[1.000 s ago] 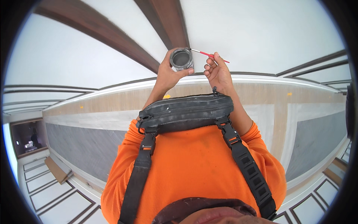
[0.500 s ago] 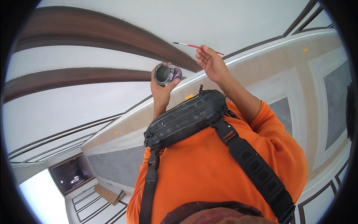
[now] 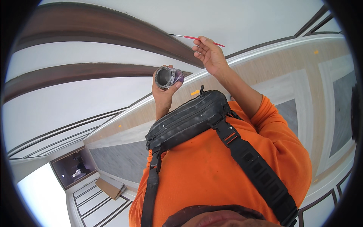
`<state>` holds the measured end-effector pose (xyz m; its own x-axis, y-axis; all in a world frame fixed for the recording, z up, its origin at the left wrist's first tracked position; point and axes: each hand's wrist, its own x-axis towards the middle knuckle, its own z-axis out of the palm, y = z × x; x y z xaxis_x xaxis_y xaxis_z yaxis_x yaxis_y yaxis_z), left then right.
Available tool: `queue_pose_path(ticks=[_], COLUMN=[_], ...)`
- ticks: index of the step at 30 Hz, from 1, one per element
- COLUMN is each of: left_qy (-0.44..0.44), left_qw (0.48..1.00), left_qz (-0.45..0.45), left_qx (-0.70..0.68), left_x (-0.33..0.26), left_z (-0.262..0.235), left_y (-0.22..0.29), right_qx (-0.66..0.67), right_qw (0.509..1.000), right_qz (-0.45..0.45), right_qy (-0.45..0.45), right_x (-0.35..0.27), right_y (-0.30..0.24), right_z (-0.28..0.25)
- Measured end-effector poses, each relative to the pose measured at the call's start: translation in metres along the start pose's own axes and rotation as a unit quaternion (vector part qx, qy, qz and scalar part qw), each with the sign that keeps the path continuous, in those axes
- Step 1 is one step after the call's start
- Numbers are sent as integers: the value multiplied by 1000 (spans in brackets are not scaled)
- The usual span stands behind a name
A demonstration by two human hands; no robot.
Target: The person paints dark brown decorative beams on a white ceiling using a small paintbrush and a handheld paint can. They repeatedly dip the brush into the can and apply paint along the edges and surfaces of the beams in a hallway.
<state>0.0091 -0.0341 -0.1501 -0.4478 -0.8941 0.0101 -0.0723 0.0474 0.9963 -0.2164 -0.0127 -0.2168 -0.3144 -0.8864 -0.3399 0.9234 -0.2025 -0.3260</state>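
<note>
Left hand: the left hand [image 3: 163, 94] is wrapped around a small pot [image 3: 168, 77], thumb on one side and fingers curled behind it, holding it up in front of the chest with the mouth turned toward the camera.
Pot: small, round and grey-rimmed, with purple smears on its outer wall; the inside looks dark, and what it holds cannot be told.
Right hand: the right hand [image 3: 209, 56] is raised higher and to the right of the pot, fingers bent, pinching a thin brush [image 3: 196, 38] between thumb and fingertips.
Brush: a slim red handle with a fine dark tip; it lies almost level, the tip pointing left and meeting the edge of a dark brown beam [image 3: 106, 28].
Beams: two broad brown bands curve across a white ceiling [image 3: 242, 17]; the second beam [image 3: 72, 75] runs lower, behind the pot.
Wall: below the ceiling a white moulding [image 3: 264, 47] borders a wall of pale wood-look and grey panels [image 3: 287, 79].
Chest: a black pouch [image 3: 187, 119] of woven fabric with zips sits across an orange shirt [image 3: 211, 170], carried on wide black straps [image 3: 257, 170]; it lies just under both forearms.
Below: a dark doorway [image 3: 73, 170] and a flat brown board [image 3: 109, 187] on the floor, well apart from the hands.
</note>
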Motion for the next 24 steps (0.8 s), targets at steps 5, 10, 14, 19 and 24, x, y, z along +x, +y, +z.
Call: queue_pose_path(ticks=[5, 10, 14, 19, 24], left_qy=[5, 9, 1, 0, 1], left_qw=[1000, 1000, 1000, 1000, 1000], left_qz=[3, 0, 4, 5, 5], left_qx=[2, -8, -9, -8, -17], left_x=[-1, -2, -2, -3, -4], left_z=[-4, -3, -5, -6, -5], left_y=[-4, -5, -6, -7, -6], right_qx=[-12, -22, -33, -25, -48], right_qw=[1000, 1000, 999, 999, 998], right_qz=[2, -15, -19, -20, -26], right_qy=[22, 12, 20, 16, 10], right_x=[5, 2, 4, 3, 5], right_y=[4, 0, 4, 2, 1], right_z=[-7, 2, -1, -3, 4])
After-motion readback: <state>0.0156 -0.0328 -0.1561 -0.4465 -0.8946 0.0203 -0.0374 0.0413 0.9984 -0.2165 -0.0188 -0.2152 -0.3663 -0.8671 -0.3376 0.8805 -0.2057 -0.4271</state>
